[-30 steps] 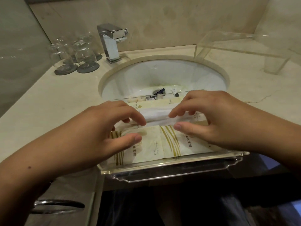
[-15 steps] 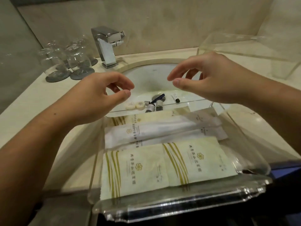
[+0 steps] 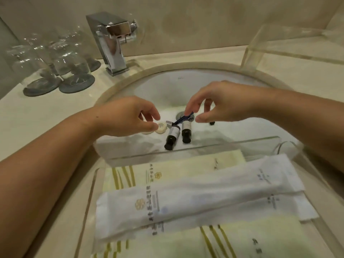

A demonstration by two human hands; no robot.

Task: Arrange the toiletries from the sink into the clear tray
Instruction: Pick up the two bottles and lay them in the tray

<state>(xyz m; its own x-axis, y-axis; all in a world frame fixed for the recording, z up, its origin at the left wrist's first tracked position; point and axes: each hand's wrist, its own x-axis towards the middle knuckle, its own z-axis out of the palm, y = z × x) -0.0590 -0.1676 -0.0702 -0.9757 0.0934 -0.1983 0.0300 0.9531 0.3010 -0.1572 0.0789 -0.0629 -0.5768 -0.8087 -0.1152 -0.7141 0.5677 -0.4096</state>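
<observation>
Grip: left hand (image 3: 128,116) pinching a round soap (image 3: 161,125) between thumb and fingers; right hand (image 3: 214,105) pinching the blue razor (image 3: 183,119) at its upper end, both down in the sink (image 3: 163,86).

Still in the sink basin: two dark small bottles (image 3: 178,133) lying side by side near the drain, a second pale round soap (image 3: 147,131) partly under the left hand, and a small dark item at the right, too small to identify. Clear tray (image 3: 204,147), nearest the viewer on the desk (image 3: 37,116) edge, holds flat sachets already laid in: yellow-striped packets (image 3: 167,172) and long white packets (image 3: 204,192) overlapping them. Judged progress: flat packets done; soaps, bottles and razor remaining. Beyond, faucet (image 3: 113,43), upturned glasses (image 3: 55,58) on coasters, clear riser (image 3: 297,45).
</observation>
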